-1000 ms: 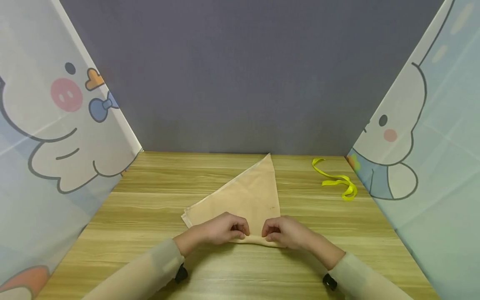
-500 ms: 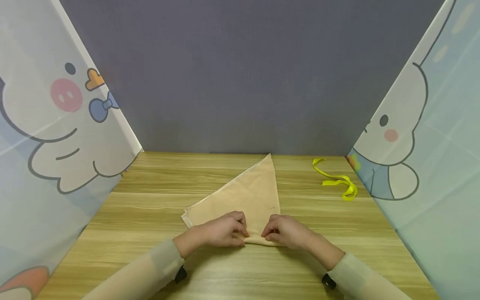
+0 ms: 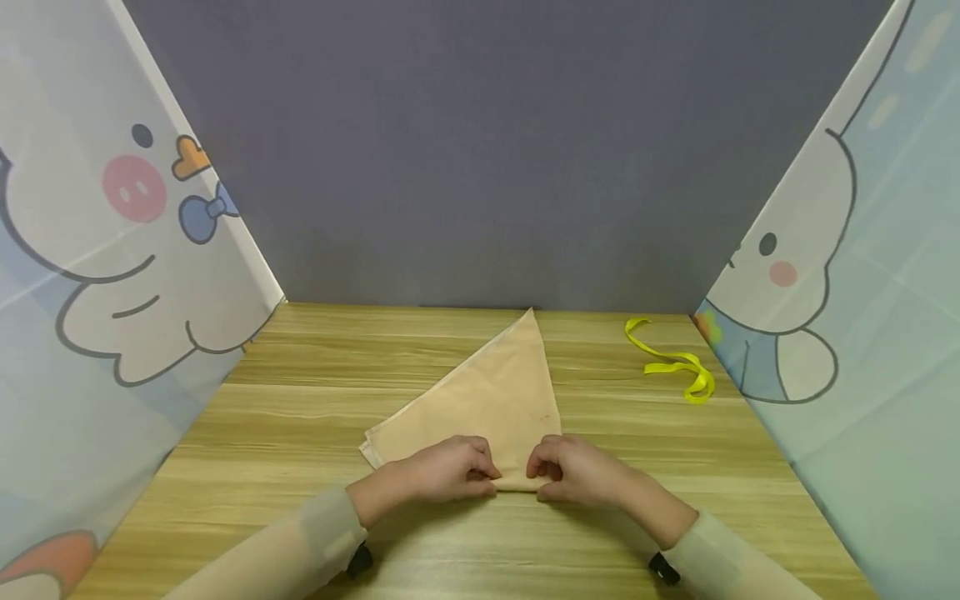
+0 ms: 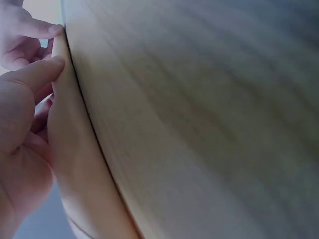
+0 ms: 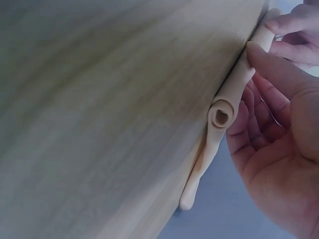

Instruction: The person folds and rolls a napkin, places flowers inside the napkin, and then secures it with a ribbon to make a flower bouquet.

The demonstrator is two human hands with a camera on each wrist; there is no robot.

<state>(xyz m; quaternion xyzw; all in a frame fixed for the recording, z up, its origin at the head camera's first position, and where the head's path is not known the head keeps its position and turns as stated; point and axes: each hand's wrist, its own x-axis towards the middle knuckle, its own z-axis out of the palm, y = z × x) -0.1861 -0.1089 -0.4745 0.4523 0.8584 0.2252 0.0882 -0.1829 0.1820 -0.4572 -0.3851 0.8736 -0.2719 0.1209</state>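
Peach cloth [image 3: 480, 400] lay centre on the table [image 3: 480, 554], tapering to the far side, near edge [image 3: 517, 482] rolled. Left hand [image 3: 453, 468] and right hand [image 3: 583, 471] pinched that edge, close together. Yellow ribbon [image 3: 669, 367] lay far right.

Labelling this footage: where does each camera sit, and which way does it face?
Head: worn on the head, facing forward and down at the beige cloth; left hand, right hand and sleeves show.
Left wrist: worn there, looking along the cloth's rolled edge; left hand near, right hand beyond.
Right wrist: worn there, facing the roll's spiral end; right hand near, left hand beyond.
Both wrist views share cloth and hands.
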